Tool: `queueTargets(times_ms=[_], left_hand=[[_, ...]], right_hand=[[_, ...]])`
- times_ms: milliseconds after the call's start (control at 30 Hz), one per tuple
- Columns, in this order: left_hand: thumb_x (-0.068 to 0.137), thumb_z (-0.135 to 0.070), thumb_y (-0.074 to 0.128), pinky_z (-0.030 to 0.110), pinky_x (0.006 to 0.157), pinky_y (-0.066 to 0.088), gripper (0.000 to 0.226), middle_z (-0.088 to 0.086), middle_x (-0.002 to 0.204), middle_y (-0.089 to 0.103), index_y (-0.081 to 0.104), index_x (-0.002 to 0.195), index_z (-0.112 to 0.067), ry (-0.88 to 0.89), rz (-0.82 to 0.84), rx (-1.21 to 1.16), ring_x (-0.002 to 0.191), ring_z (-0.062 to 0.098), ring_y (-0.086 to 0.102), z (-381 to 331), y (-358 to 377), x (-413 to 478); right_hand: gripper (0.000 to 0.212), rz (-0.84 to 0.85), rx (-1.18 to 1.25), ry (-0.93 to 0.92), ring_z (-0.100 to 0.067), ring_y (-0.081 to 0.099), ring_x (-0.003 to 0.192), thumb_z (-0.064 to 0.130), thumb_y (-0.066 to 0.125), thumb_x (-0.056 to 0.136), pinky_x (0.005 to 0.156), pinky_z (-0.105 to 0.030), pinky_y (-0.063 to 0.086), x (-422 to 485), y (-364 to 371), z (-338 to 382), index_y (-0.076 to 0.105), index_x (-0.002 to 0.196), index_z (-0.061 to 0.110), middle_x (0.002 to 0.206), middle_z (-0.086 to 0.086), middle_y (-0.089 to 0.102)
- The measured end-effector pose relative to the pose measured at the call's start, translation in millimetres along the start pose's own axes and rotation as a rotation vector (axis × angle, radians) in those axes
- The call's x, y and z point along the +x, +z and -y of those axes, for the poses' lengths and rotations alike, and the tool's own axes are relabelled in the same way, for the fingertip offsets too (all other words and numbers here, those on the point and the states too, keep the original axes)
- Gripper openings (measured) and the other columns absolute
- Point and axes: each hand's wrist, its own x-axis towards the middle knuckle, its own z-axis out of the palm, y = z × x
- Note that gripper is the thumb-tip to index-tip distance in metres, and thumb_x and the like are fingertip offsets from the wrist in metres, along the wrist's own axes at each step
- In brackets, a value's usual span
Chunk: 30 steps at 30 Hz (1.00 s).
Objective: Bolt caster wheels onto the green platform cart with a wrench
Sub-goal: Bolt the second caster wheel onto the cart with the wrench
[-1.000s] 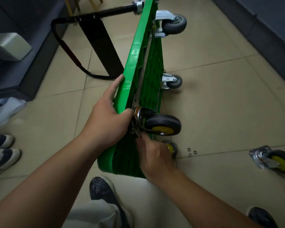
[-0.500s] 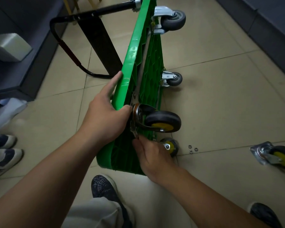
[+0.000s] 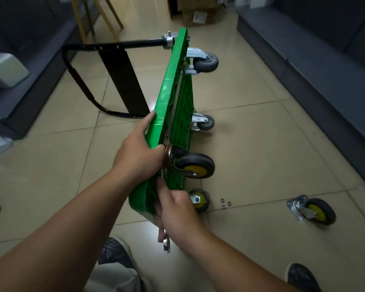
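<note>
The green platform cart (image 3: 169,95) stands on its long edge on the tiled floor, underside facing right. My left hand (image 3: 138,153) grips its upper edge beside a black caster with a yellow hub (image 3: 195,168) held against the underside. My right hand (image 3: 177,209) is closed around a metal wrench (image 3: 166,244); its lower end sticks out below my fist, its upper end reaches up toward the caster's plate. Two grey casters (image 3: 205,64) (image 3: 207,122) sit at the far end. Another yellow-hub caster (image 3: 199,200) shows low behind my right hand.
A loose caster (image 3: 313,210) lies on the floor at right, with three small nuts or washers (image 3: 224,203) near it. The cart's black folding handle (image 3: 89,89) rests on the floor at left. Dark benches line both sides. My shoes (image 3: 114,252) are below.
My right hand has slid down and back toward me along the wrench, whose lower end now shows. The view has tilted up, showing more of the far room. My left hand keeps its grip.
</note>
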Motion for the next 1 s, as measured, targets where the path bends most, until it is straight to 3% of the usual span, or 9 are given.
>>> queueTargets(times_ms=[67, 200, 267, 367, 533, 700, 800, 900, 1000], left_hand=[[0.085, -0.019, 0.067, 0.046, 0.089, 0.058, 0.085, -0.011, 0.108, 0.052, 0.03, 0.151, -0.058, 0.007, 0.002, 0.016, 0.096, 0.02, 0.067, -1.7, -0.9, -1.1], [0.086, -0.019, 0.066, 0.048, 0.086, 0.059, 0.085, -0.006, 0.113, 0.049, 0.028, 0.151, -0.058, 0.001, 0.021, 0.014, 0.093, 0.023, 0.067, -1.6, -3.7, -1.1], [0.087, -0.018, 0.066, 0.048, 0.082, 0.061, 0.085, -0.007, 0.112, 0.047, 0.027, 0.152, -0.058, -0.008, 0.034, 0.012, 0.087, 0.022, 0.068, 0.4, -5.3, -0.4], [0.089, -0.017, 0.067, 0.047, 0.08, 0.062, 0.085, -0.008, 0.113, 0.044, 0.027, 0.152, -0.058, -0.01, 0.043, 0.002, 0.084, 0.022, 0.069, 3.0, -6.9, 1.6], [0.088, -0.017, 0.069, 0.046, 0.078, 0.062, 0.085, -0.02, 0.095, 0.043, 0.029, 0.15, -0.059, -0.007, 0.038, -0.017, 0.083, 0.019, 0.07, 4.0, -4.5, 3.8], [0.09, -0.012, 0.069, 0.039, 0.072, 0.064, 0.084, -0.036, 0.092, 0.041, 0.032, 0.15, -0.058, 0.006, 0.042, -0.066, 0.078, 0.009, 0.071, 4.6, -3.7, 3.9], [0.092, -0.011, 0.068, 0.024, 0.066, 0.061, 0.084, -0.039, 0.092, 0.037, 0.031, 0.15, -0.058, 0.017, 0.04, -0.087, 0.077, -0.002, 0.068, 5.6, -2.1, 4.4], [0.093, -0.009, 0.066, 0.008, 0.055, 0.05, 0.082, -0.036, 0.094, 0.038, 0.032, 0.151, -0.056, 0.034, 0.032, -0.099, 0.069, -0.028, 0.054, 7.0, -0.7, 6.2], [0.094, -0.008, 0.067, 0.004, 0.053, 0.046, 0.082, -0.035, 0.095, 0.038, 0.032, 0.152, -0.054, 0.032, 0.023, -0.11, 0.067, -0.033, 0.05, 6.9, -1.0, 5.9]], right_hand=[[0.054, -0.01, 0.194, 0.105, -0.012, 0.021, 0.043, 0.055, 0.043, 0.102, 0.041, -0.023, 0.021, -7.2, 6.4, 14.8, 0.034, 0.059, 0.022, 0.053, 0.002, 0.024], [0.057, 0.07, 0.223, 0.247, -0.013, 0.015, 0.043, 0.063, 0.047, 0.097, 0.042, -0.022, 0.012, -14.7, -4.3, 37.8, 0.032, 0.056, 0.026, 0.052, 0.003, 0.022], [0.057, 0.041, 0.126, 0.151, -0.016, 0.017, 0.043, 0.062, 0.048, 0.096, 0.046, -0.028, 0.013, -16.1, -10.6, 28.8, 0.031, 0.055, 0.026, 0.052, 0.001, 0.022], [0.06, -0.128, -0.247, -0.187, -0.016, 0.033, 0.047, 0.074, 0.035, 0.091, 0.049, -0.036, 0.025, -14.2, -22.9, -10.8, 0.04, 0.057, 0.025, 0.05, 0.005, 0.033], [0.049, -0.257, -0.645, -0.427, -0.009, 0.055, 0.058, 0.079, 0.015, 0.091, 0.054, -0.035, 0.044, 13.3, -47.9, -48.7, 0.041, 0.078, 0.039, 0.063, 0.004, 0.054], [0.038, -0.219, -0.65, -0.555, -0.01, 0.05, 0.053, 0.073, 0.018, 0.095, 0.047, -0.023, 0.032, 45.9, -47.8, -51.7, 0.037, 0.084, 0.042, 0.057, 0.008, 0.048], [0.033, -0.199, -0.652, -0.599, -0.004, 0.048, 0.051, 0.067, 0.023, 0.099, 0.047, -0.02, 0.029, 57.3, -49.8, -55.1, 0.038, 0.085, 0.041, 0.055, 0.013, 0.044], [0.039, -0.181, -0.647, -0.619, -0.007, 0.05, 0.053, 0.065, 0.029, 0.099, 0.049, -0.029, 0.036, 64.3, -50.2, -53.0, 0.045, 0.083, 0.033, 0.056, 0.013, 0.044], [0.046, -0.091, -0.614, -0.545, -0.013, 0.055, 0.061, 0.07, 0.029, 0.095, 0.055, -0.036, 0.042, 67.1, -47.7, -48.6, 0.05, 0.083, 0.03, 0.064, 0.01, 0.053]])
